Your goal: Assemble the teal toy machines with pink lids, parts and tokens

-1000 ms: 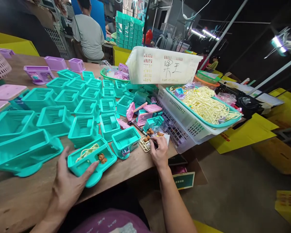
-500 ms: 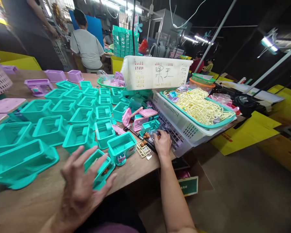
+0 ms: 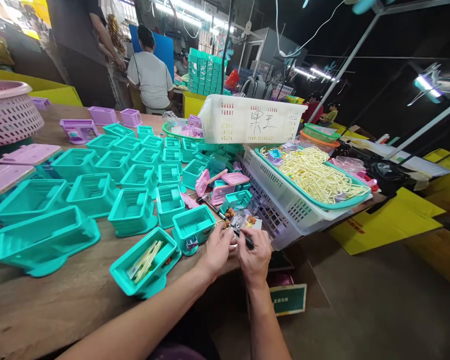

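Note:
My right hand [image 3: 254, 252] is closed around a black pen-like tool [image 3: 248, 242], its tip pointing left toward my other hand. My left hand [image 3: 218, 249] has its fingers pinched together right beside that tip; what they hold is hidden. Just beyond both hands lie small brown pieces [image 3: 230, 213] and crumpled clear plastic [image 3: 241, 218]. A thin black-handled tool [image 3: 213, 206] rests on the table behind them. Left of my hands stands a teal tray-like box [image 3: 193, 225], and nearer me another teal box [image 3: 125, 272] contains cream sticks [image 3: 147, 262].
Rows of teal boxes [image 3: 92, 192] cover the wooden table [image 3: 60, 300]. A white crate [image 3: 253, 120] and a teal-rimmed tray of cream plastic pieces [image 3: 315, 170] stand at right. A pink basket [image 3: 7, 115] is at left. Co-workers [image 3: 152, 75] are in the background.
My left hand has moved right from over the near teal box to beside my right hand and closed. My right hand has come nearer and now grips the black tool.

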`<action>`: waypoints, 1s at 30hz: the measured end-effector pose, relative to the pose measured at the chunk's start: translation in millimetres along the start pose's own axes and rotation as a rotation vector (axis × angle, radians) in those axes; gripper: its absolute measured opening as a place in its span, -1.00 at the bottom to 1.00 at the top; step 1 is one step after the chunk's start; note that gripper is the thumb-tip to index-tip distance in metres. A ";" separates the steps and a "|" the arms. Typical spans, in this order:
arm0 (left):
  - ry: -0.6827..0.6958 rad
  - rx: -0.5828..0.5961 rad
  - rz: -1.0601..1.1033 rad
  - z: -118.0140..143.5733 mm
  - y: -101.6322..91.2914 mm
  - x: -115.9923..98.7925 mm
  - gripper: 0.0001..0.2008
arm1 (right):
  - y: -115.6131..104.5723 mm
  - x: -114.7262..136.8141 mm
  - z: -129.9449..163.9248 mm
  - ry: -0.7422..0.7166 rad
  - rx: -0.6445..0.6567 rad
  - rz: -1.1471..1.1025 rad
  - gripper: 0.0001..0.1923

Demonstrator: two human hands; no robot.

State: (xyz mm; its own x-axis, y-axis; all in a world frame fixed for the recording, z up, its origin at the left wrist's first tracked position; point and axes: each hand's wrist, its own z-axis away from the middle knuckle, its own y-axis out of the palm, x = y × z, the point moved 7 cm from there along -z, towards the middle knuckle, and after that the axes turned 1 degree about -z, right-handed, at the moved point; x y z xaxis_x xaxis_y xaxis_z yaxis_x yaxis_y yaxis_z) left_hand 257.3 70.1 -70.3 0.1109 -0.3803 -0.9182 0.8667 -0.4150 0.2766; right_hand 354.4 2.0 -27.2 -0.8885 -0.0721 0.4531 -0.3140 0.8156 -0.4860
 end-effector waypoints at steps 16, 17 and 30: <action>0.501 0.079 -0.885 114.4 -66.0 -54.4 -0.65 | -1.1 48.8 54.3 -0.004 0.251 -0.373 -0.96; 0.620 0.008 -1.068 124.6 -74.3 -65.2 -0.62 | 9.9 51.0 59.8 0.051 0.300 -0.404 -0.95; 0.190 0.043 -1.527 96.4 -184.4 -100.7 -0.29 | 56.6 75.4 60.3 0.441 0.690 -0.704 -0.72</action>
State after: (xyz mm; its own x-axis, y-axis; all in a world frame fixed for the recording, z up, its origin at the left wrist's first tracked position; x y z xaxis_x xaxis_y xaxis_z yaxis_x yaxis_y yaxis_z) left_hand 39.4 105.3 -1.4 -0.7797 0.5224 -0.3452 0.1942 -0.3225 -0.9264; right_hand 249.5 8.2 -65.7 -0.2794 -0.0730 0.9574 -0.9505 0.1621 -0.2650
